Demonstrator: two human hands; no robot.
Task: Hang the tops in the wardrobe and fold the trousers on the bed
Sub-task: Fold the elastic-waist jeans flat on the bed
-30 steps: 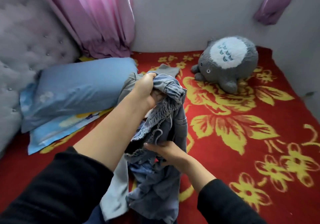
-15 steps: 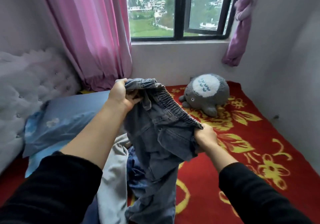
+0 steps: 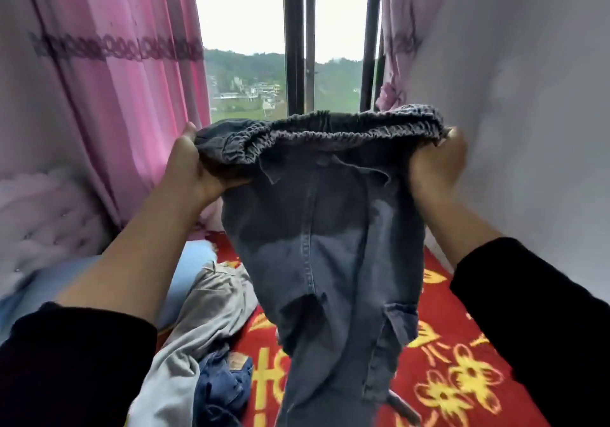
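At far left: pink curtain point(image 3: 115, 96) over tufted headboard point(image 3: 43, 222), blue pillow point(image 3: 188, 261) below, then grey garment point(image 3: 204, 314) and dark blue denim piece point(image 3: 221, 383) heaped on the red floral bedspread point(image 3: 445, 360). Left hand point(image 3: 194, 165) grips the left end of the denim trousers' point(image 3: 330, 245) elastic waistband, fingers curled into the fabric; trousers are up in the air in front of the window point(image 3: 293, 47), waistband stretched between both hands, legs hanging down over the bedspread. Right hand point(image 3: 435, 169) grips the right end of the waistband, fingers closed on it, close to the pale wall point(image 3: 528, 96).
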